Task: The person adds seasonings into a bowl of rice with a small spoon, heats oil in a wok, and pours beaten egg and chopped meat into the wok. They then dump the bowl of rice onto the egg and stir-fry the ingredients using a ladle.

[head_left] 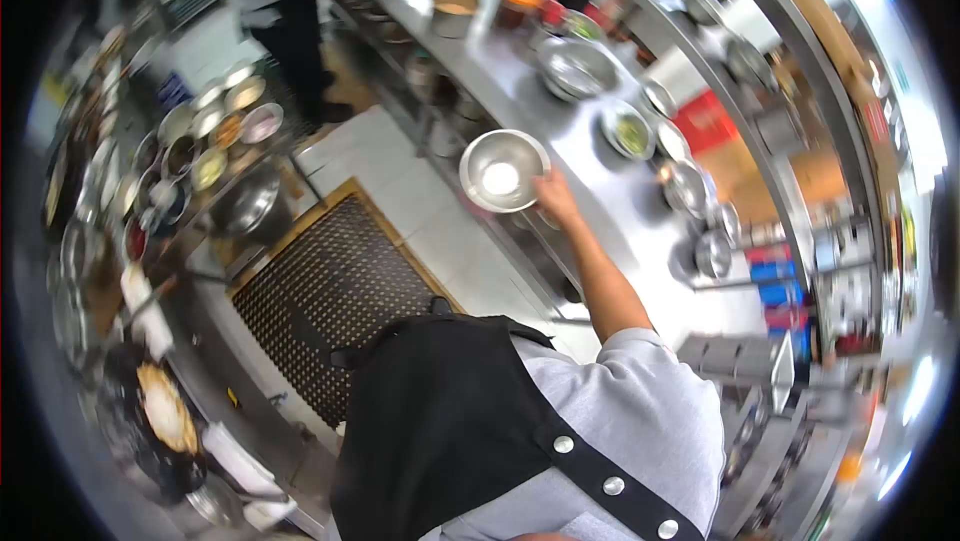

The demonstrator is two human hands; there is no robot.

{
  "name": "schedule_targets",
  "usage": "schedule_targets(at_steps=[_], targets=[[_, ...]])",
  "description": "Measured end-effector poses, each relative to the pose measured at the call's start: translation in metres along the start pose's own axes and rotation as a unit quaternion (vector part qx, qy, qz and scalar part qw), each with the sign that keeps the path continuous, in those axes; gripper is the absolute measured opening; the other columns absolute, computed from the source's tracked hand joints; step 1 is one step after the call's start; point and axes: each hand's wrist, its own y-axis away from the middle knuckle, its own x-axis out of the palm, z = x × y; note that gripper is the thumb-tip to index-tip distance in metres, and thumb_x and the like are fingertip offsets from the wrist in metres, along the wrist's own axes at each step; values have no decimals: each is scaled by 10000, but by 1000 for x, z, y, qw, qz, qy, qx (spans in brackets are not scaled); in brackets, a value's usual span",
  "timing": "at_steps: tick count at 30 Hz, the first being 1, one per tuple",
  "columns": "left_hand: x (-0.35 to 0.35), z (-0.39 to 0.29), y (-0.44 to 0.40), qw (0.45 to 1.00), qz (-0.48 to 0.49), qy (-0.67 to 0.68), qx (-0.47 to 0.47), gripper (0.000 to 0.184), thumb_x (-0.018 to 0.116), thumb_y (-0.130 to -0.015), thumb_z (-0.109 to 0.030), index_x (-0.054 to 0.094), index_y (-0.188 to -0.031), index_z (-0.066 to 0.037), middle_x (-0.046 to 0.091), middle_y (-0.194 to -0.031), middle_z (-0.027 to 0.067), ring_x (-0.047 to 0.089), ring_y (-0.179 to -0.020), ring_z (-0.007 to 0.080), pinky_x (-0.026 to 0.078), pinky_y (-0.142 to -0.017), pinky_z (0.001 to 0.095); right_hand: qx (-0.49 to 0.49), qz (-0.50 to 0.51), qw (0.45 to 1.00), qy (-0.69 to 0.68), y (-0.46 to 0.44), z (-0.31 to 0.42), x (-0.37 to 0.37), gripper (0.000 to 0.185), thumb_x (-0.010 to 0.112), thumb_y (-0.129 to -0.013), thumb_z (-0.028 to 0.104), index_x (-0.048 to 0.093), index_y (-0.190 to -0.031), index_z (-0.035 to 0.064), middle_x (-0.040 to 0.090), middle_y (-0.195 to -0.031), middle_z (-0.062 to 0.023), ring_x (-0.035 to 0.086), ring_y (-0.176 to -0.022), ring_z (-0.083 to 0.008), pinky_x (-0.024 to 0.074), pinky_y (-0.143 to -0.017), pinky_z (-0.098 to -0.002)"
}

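My right hand is closed on the rim of a shiny metal mixing bowl, at the middle of the head view. The bowl is held out over the edge of the steel counter and the tiled floor. A bright white patch shows at its bottom; whether this is food or glare I cannot tell. My left hand is out of view.
Metal bowls and a dish of green food stand on the counter under steel shelves. At left are many ingredient bowls and a dark wok with pale food. A black mat covers the floor. A co-worker stands at the far end.
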Motion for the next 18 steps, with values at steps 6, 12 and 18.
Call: schedule_targets(at_steps=[6, 12, 18], targets=[[1, -109, -83, 999, -3, 35, 34, 338, 753, -830, -146, 701, -1124, 11, 733, -957, 137, 718, -835, 259, 581, -696, 405, 234, -267, 908, -222, 105, -159, -195, 446, 470, -922, 153, 509, -1304, -73, 698, -1004, -241, 703, -580, -286, 603, -491, -365], [-14, -289, -57, 991, 9, 64, 113, 478, 741, -836, -63, 610, -1285, 33, 710, -1136, 152, 697, -947, 290, 556, -833, 383, 188, -277, 776, -535, 106, -224, -158, 679, 512, -1014, 531, 445, -1376, -40, 669, -1165, -255, 708, -992, -374, 616, -778, -471], [-18, -266, -63, 974, -81, 35, 207, 499, 789, -765, -52, 625, -1228, 32, 711, -1143, 162, 696, -974, 300, 539, -881, 397, 226, 137, 911, -316, 80, -130, 6, 702, 580, -987, 539, 396, -1460, 55, 570, -1404, -205, 673, -1110, -354, 599, -789, -471]])
